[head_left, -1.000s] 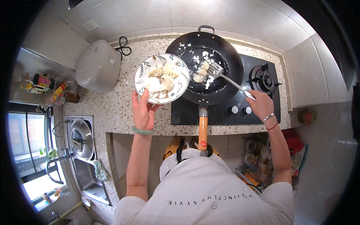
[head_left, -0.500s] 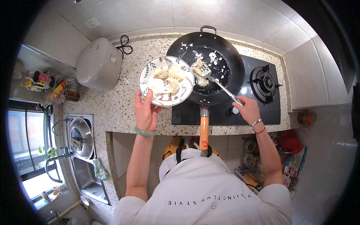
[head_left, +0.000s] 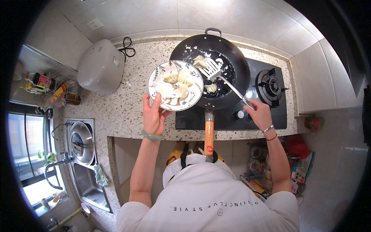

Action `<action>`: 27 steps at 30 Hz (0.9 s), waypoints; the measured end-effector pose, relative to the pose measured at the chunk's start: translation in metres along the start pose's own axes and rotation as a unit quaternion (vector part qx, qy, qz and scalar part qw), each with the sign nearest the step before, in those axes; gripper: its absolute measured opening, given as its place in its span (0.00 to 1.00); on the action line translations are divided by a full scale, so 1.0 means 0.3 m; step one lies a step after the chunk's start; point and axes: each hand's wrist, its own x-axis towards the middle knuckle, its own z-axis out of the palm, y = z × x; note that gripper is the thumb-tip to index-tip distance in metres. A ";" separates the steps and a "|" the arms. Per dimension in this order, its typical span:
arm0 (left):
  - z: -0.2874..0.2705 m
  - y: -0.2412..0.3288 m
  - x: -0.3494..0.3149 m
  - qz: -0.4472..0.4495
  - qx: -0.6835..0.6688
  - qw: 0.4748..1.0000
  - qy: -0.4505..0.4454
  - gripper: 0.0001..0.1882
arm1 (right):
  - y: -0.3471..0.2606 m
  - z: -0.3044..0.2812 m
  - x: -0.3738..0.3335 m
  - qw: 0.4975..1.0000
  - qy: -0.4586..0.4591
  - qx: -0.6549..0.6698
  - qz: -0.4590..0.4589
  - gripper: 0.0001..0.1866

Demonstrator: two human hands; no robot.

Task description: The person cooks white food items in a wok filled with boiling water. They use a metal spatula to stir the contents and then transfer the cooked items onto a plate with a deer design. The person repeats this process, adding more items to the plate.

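Note:
My left hand (head_left: 154,116) grips the near-left rim of a white plate (head_left: 156,79) with a leaf pattern, thumb on top, beside the wok. Several dumplings (head_left: 178,82) lie on the plate. In my right hand (head_left: 258,115) is the handle of a slotted metal spatula (head_left: 211,69), its head inside the black wok (head_left: 241,65). One dumpling (head_left: 199,62) rests against the spatula's left edge. Another dumpling (head_left: 210,88) lies lower in the wok, near the plate's rim. White crumbs cling to the wok's dark, wet surface.
The wok's wooden handle (head_left: 209,133) sticks out over the counter edge toward me. Right of the wok is a bare gas burner (head_left: 269,88). A rice cooker (head_left: 100,67) stands on the speckled counter (head_left: 135,73) at left, and a sink (head_left: 89,185) is further left.
The plate has shifted slightly right and down with my left hand. The spatula head has moved up and turned flatter, and the two wok dumplings now lie farther apart.

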 end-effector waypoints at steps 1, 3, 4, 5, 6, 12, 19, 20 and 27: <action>-0.001 -0.002 0.000 -0.001 -0.001 1.000 0.001 0.18 | -0.005 -0.007 -0.002 1.000 0.009 -0.028 -0.009 0.15; 0.001 0.000 0.000 -0.002 -0.005 1.000 0.003 0.19 | -0.005 -0.018 0.000 0.999 0.012 -0.048 -0.014 0.15; 0.003 0.004 -0.004 -0.003 -0.008 1.000 0.004 0.20 | 0.003 -0.025 0.003 0.999 0.006 -0.039 -0.012 0.15; 0.004 0.006 -0.006 -0.004 -0.012 1.000 0.006 0.21 | 0.012 -0.034 0.004 0.999 0.000 -0.030 -0.009 0.15; 0.004 0.005 -0.005 -0.005 -0.010 1.000 0.004 0.21 | 0.015 -0.055 -0.002 0.999 -0.006 -0.036 -0.002 0.16; -0.014 0.015 -0.021 0.004 -0.016 1.000 0.011 0.21 | -0.068 -0.257 -0.049 0.981 -0.025 -0.188 -0.028 0.14; -0.027 0.018 -0.018 0.000 -0.020 1.000 0.014 0.19 | -0.122 -0.343 -0.028 0.962 -0.073 -0.264 0.009 0.13; -0.028 0.017 -0.018 0.001 -0.022 1.000 0.014 0.19 | -0.124 -0.337 -0.023 0.962 -0.085 -0.260 0.015 0.13; -0.030 0.020 -0.022 0.006 -0.018 1.000 0.015 0.19 | -0.041 -0.163 0.009 0.984 -0.126 -0.129 0.003 0.16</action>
